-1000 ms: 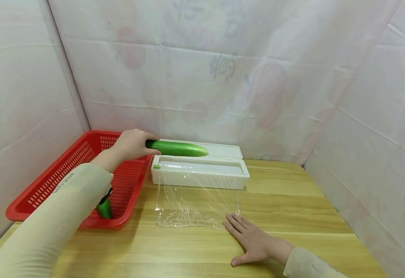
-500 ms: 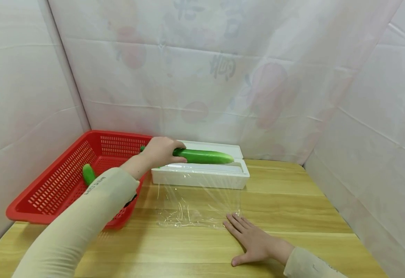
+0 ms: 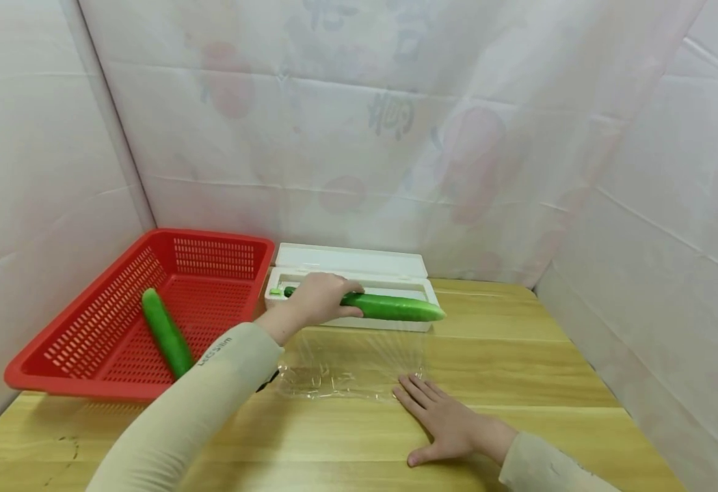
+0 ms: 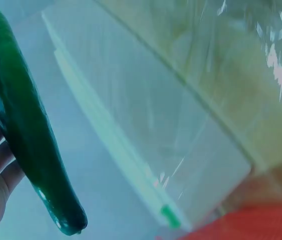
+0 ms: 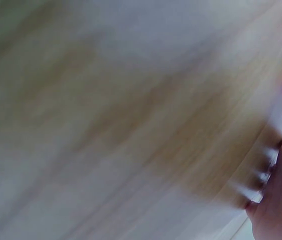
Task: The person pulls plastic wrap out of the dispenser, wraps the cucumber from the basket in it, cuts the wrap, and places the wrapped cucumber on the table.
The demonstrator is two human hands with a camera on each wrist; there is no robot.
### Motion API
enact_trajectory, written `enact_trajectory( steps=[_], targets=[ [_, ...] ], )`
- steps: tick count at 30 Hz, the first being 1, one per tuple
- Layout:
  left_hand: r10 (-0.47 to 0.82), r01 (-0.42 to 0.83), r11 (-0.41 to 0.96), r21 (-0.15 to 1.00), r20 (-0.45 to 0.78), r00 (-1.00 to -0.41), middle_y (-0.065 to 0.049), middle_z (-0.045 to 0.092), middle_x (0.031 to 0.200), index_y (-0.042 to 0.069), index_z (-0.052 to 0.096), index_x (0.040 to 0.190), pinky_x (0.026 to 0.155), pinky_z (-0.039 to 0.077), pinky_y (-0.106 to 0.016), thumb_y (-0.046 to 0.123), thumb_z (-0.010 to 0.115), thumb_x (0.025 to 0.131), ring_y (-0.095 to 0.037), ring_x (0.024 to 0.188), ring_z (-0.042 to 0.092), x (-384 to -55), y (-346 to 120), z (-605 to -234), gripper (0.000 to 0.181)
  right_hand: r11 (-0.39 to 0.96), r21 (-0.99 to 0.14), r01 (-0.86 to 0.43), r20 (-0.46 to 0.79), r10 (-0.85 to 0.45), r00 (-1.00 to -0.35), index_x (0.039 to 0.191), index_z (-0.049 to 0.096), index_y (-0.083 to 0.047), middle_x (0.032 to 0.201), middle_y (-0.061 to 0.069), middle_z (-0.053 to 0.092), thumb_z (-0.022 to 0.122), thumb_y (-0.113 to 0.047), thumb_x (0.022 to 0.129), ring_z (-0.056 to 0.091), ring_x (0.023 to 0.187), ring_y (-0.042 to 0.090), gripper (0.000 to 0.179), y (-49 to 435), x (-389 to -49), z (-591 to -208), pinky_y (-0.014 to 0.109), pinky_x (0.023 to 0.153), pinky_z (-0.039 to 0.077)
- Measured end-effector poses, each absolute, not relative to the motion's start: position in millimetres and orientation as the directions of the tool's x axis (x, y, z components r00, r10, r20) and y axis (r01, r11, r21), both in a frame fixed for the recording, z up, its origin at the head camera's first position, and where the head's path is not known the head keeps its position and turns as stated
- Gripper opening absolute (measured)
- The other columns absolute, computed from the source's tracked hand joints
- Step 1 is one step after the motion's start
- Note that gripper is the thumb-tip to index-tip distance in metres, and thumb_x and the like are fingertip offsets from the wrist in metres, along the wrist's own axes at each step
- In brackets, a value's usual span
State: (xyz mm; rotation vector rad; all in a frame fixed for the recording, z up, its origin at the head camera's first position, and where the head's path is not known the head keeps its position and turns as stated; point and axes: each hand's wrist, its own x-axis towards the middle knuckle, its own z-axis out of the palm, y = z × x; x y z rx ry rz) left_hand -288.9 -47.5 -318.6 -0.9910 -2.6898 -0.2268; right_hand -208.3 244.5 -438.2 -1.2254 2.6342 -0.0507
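A long green cucumber (image 3: 399, 308) is gripped in my left hand (image 3: 321, 298), held level in front of the white cling film box (image 3: 349, 262). The left wrist view shows the thumb and fingers around the cucumber (image 4: 25, 115). Clear cling film (image 3: 347, 362) runs from the box over the table toward me. My right hand (image 3: 448, 420) lies flat with fingers spread, its fingertips on the film's near right corner. In the right wrist view the right hand (image 5: 281, 190) shows only at the edge, and the picture is blurred.
A red plastic basket (image 3: 76, 328) stands at the left with another cucumber (image 3: 165, 331) in it. The box's lid is raised, and a small green slider (image 3: 275, 292) sits at its left end. Behind the wooden table (image 3: 507, 355) hangs a pale printed cloth (image 3: 359, 137).
My left hand has carried the cucumber right and toward me, from beside the basket to in front of the box. The right hand has stayed in place on the film.
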Motion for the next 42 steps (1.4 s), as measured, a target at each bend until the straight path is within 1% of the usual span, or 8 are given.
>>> enact_trajectory(
  steps=[5,12,15,19,28,33,38,42],
  targets=[
    [0.62,0.67,0.736,0.093,0.304,-0.723,-0.001,0.072,0.096,0.015,0.066,0.112,0.065,0.052,-0.031,0.047,0.065,0.083,-0.013,0.079,0.065,-294,-43,-342,0.043,0.642,-0.107,-0.759,-0.198,-0.762,-0.617,0.15,0.015,-0.007,0.156,0.019,0.012,0.045,-0.072,0.081,0.014,0.142,0.038,0.1,243,-209,-437,0.055,0.11,0.025],
    [0.57,0.605,0.783,0.147,0.221,-0.791,0.001,0.071,0.093,0.016,0.067,0.111,0.062,0.049,-0.03,0.042,0.065,0.085,-0.012,0.073,0.061,-290,-42,-361,0.037,0.641,-0.098,-0.762,-0.191,-0.763,-0.617,0.15,0.016,-0.007,0.156,0.018,0.012,0.045,-0.073,0.08,0.015,0.143,0.037,0.1,244,-209,-437,0.047,0.111,0.02],
    [0.558,0.595,0.788,0.158,0.225,-0.799,0.002,0.07,0.088,0.016,0.067,0.106,0.059,0.047,-0.029,0.041,0.067,0.084,-0.011,0.07,0.058,-292,-43,-374,0.034,0.643,-0.106,-0.758,-0.188,-0.762,-0.62,0.15,0.016,-0.007,0.156,0.018,0.012,0.045,-0.073,0.08,0.014,0.143,0.036,0.1,244,-209,-437,0.044,0.11,0.016],
    [0.568,0.603,0.788,0.119,0.237,-0.788,0.003,0.069,0.09,0.016,0.067,0.103,0.058,0.046,-0.027,0.041,0.067,0.083,-0.01,0.071,0.058,-292,-44,-388,0.032,0.64,-0.09,-0.763,-0.188,-0.763,-0.619,0.15,0.017,-0.007,0.156,0.018,0.014,0.045,-0.073,0.08,0.016,0.142,0.037,0.1,243,-209,-436,0.049,0.111,0.021],
    [0.626,0.653,0.757,0.014,0.269,-0.732,0.001,0.07,0.094,0.014,0.067,0.109,0.067,0.053,-0.031,0.043,0.066,0.083,-0.014,0.08,0.064,-286,-43,-407,0.039,0.638,-0.048,-0.768,-0.182,-0.762,-0.622,0.149,0.019,-0.006,0.155,0.018,0.016,0.043,-0.076,0.079,0.019,0.142,0.037,0.102,241,-209,-435,0.051,0.11,0.026],
    [0.659,0.688,0.725,-0.011,0.301,-0.689,-0.001,0.067,0.104,0.012,0.067,0.109,0.081,0.053,-0.031,0.041,0.069,0.081,-0.016,0.095,0.061,-283,-42,-413,0.04,0.634,-0.045,-0.772,-0.185,-0.764,-0.618,0.149,0.018,-0.007,0.155,0.019,0.015,0.042,-0.076,0.079,0.018,0.142,0.037,0.102,242,-209,-435,0.051,0.11,0.027],
    [0.68,0.702,0.712,-0.032,0.286,-0.676,-0.001,0.063,0.108,0.013,0.063,0.113,0.083,0.052,-0.031,0.039,0.069,0.082,-0.016,0.098,0.059,-281,-41,-417,0.04,0.651,-0.068,-0.756,-0.213,-0.75,-0.627,0.15,0.017,-0.008,0.156,0.018,0.014,0.045,-0.075,0.079,0.017,0.142,0.036,0.101,242,-210,-436,0.052,0.11,0.026],
    [0.751,0.736,0.655,-0.173,0.256,-0.608,0.0,0.061,0.108,0.018,0.059,0.122,0.081,0.053,-0.028,0.037,0.066,0.085,-0.014,0.099,0.059,-277,-41,-419,0.043,0.676,-0.092,-0.731,-0.249,-0.726,-0.641,0.15,0.016,-0.011,0.156,0.017,0.016,0.046,-0.074,0.078,0.019,0.142,0.036,0.101,242,-210,-434,0.053,0.111,0.025]
  ],
)
